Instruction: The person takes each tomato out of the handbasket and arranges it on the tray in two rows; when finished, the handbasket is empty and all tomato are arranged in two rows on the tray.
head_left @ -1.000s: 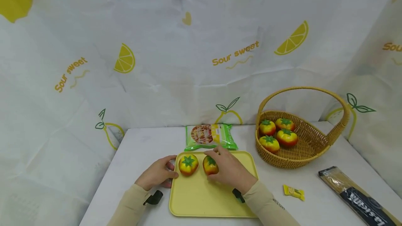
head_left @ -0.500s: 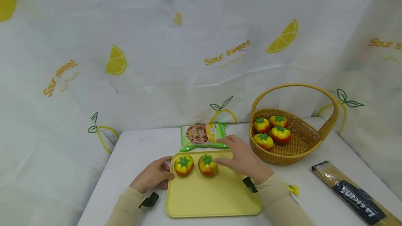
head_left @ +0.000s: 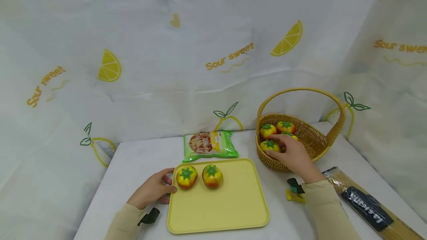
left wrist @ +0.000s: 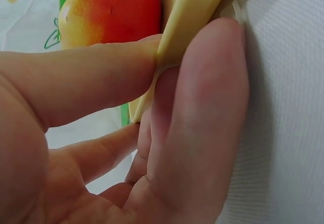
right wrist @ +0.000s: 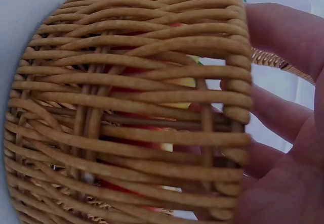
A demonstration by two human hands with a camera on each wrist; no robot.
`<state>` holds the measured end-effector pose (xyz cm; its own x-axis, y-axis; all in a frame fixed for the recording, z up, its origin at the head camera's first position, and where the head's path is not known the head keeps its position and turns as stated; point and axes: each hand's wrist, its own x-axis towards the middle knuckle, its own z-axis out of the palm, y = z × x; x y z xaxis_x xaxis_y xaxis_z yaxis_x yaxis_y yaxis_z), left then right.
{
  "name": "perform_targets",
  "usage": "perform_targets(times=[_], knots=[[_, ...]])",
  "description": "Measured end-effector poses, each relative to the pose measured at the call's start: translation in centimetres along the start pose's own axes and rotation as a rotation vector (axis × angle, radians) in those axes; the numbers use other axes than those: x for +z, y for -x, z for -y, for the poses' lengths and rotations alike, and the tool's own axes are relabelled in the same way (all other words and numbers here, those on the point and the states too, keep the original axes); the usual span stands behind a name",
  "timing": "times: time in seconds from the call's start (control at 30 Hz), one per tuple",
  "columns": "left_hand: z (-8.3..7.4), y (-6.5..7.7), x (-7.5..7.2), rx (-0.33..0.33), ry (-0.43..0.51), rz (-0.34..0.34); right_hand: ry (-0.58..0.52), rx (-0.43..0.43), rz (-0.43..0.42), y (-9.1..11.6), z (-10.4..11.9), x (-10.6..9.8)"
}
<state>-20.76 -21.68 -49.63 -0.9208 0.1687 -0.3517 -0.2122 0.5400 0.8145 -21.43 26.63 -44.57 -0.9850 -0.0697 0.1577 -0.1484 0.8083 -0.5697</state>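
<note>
Thumb above and fingers below, my left hand (head_left: 151,189) pinches the left rim of a yellow tray (head_left: 217,210); the left wrist view shows the same hold on the tray edge (left wrist: 190,21). Two yellow-red tomatoes (head_left: 186,177) with green star-shaped tops sit side by side along the tray's far left part. My right hand (head_left: 293,155) reaches over the front of a wicker basket (head_left: 275,164), thumb and fingers spread about the front-left tomato (head_left: 268,145). In the right wrist view the basket wall (right wrist: 126,77) hides the fingertips, so a firm grip does not show.
Behind the tray lies a green food packet (head_left: 210,145). The basket's tall handle (head_left: 300,90) arches over several tomatoes. A small yellow wrapped packet (head_left: 295,196) lies by my right wrist, and a long pasta pack (head_left: 370,206) is at the right.
My right hand has let go of the second tomato on the tray and moved right into the basket. My left hand stays on the tray rim. The head view has turned slightly right.
</note>
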Motion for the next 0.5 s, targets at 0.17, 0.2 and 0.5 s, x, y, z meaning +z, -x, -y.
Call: perform_targets(times=[0.17, 0.2, 0.5], knots=[[0.44, -0.03, -0.22, -0.007, -0.001, -0.005, -0.004, 0.017, 0.039, -0.95, -0.71, 0.39], [0.48, -0.04, -0.24, -0.01, -0.001, -0.004, -0.003, 0.02, 0.043, -1.08, -0.72, 0.49], [0.14, -0.2, -0.09, -0.019, -0.005, 0.006, 0.031, 0.06, 0.044, -1.17, -1.22, 1.01]])
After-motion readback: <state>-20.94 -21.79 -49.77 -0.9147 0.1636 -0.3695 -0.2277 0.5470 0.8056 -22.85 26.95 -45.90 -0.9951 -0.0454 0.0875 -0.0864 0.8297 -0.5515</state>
